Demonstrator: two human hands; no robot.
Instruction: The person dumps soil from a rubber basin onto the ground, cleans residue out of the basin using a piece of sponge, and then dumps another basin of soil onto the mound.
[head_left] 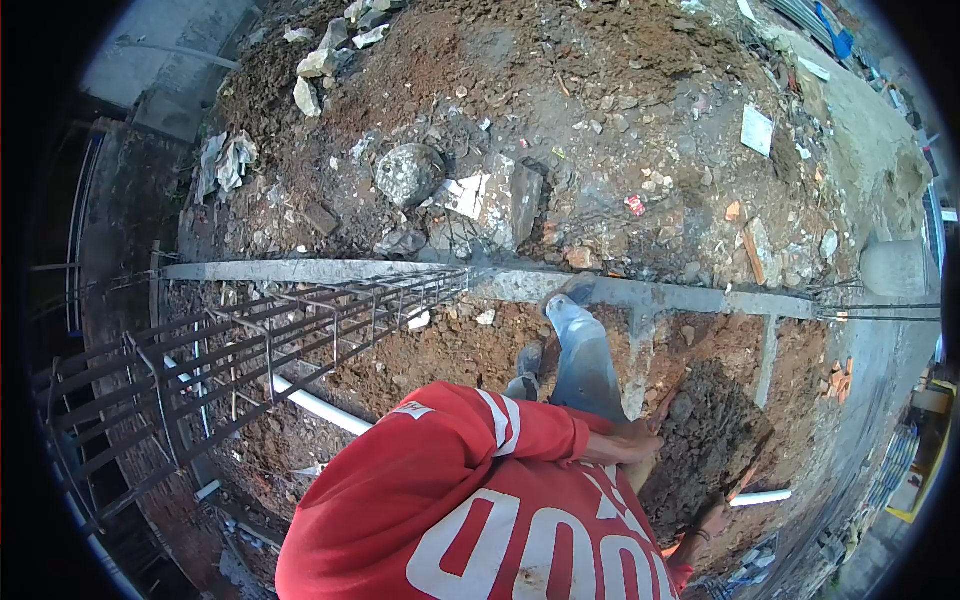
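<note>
Left hand (638, 441): grip closed on a reddish-brown stick (662, 408), at the near edge of dark loose soil (705, 440). Right hand (712, 519): partly hidden, at the lower end of a second stick (742, 484); its closure cannot be told. White pipe (761, 498) lies just beside it

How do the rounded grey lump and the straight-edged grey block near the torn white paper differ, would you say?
The lump has a curved outline; the block is angular. The lump looks roughly as wide as long, the block elongated. Both are grey and lie on the ground.
</note>
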